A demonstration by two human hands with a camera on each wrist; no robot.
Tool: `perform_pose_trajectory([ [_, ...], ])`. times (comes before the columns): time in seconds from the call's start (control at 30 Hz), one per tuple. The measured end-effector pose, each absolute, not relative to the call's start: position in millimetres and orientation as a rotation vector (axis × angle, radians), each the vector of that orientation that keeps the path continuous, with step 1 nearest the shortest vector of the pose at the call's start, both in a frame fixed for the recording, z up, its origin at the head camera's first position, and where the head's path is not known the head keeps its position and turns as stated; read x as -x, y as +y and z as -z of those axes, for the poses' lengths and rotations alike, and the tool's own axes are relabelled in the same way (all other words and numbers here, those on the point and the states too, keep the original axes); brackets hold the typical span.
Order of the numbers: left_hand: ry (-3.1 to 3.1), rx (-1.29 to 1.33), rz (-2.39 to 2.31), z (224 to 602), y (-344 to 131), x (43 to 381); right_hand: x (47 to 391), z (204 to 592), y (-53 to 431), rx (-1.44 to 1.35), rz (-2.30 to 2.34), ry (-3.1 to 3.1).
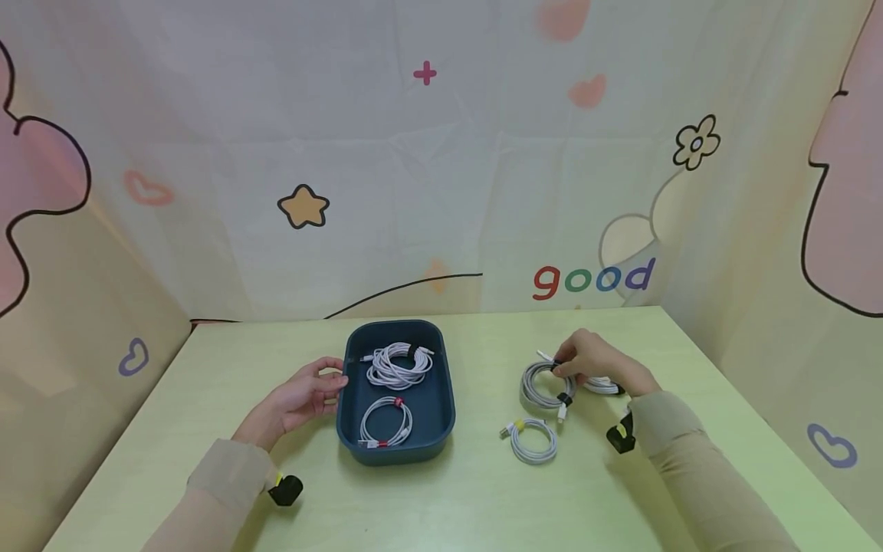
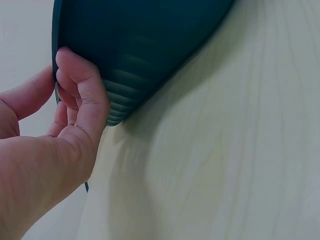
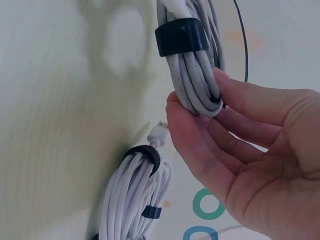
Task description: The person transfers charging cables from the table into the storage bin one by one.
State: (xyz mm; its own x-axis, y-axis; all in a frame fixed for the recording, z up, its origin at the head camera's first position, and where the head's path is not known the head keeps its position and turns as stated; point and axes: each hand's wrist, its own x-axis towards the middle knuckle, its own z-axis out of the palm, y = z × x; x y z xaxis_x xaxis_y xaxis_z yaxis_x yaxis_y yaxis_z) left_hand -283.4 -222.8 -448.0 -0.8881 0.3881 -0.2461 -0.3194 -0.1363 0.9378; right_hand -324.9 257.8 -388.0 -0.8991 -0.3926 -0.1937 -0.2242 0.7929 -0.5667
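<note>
My right hand [image 1: 595, 359] pinches a coiled grey charging cable [image 1: 533, 387] bound with black straps. In the right wrist view, thumb and fingers close on the lower end of this coil [image 3: 192, 75], above the table. Beyond that hand lies a thicker white cable coil [image 3: 132, 195] with black straps, partly hidden in the head view. My left hand [image 1: 301, 399] holds the left side of a dark blue plastic bin [image 1: 438, 429], its fingers curled at the rim in the left wrist view. Inside the bin sit a thick white cable coil [image 1: 393, 376] and a thin one with red ties [image 1: 363, 422].
A small pale cable coil with a yellow tie [image 1: 534, 458] lies on the light wooden table [image 1: 414, 514], in front of the held coil. A printed cloth backdrop [image 1: 386, 253] stands behind the table and at both sides.
</note>
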Motion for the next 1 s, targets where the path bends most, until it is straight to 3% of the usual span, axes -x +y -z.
perform_pose_trajectory([
  [1.0, 1.636, -0.09, -2.079, 450, -224, 283, 342, 361, 201, 0.482, 1.001, 2.528],
])
